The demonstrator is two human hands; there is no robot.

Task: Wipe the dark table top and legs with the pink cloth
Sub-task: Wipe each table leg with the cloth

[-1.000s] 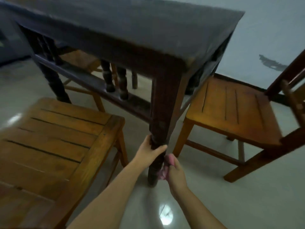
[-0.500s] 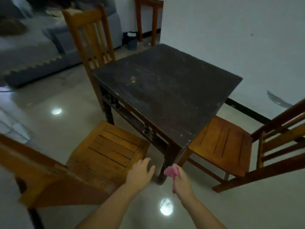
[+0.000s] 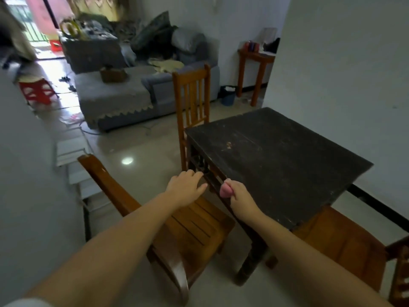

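The dark square table (image 3: 276, 160) stands against the white wall, its worn top bare. Its near leg (image 3: 250, 260) reaches the floor between two chairs. My right hand (image 3: 240, 196) hovers at the table's near-left edge, closed around the bunched pink cloth (image 3: 226, 189). My left hand (image 3: 186, 186) is beside it, over the chair seat, fingers apart and holding nothing. Neither hand touches the leg.
A wooden chair (image 3: 190, 227) sits under my arms left of the table, another chair (image 3: 193, 100) stands at its far side, a third (image 3: 345, 247) at right. A grey sofa (image 3: 124, 94), a small side table (image 3: 254, 69) and a blue bin (image 3: 228, 96) lie beyond.
I have risen from crouching at the table's near leg. Both hands left the leg and came up to the table's edge; the view now takes in the whole top and room.
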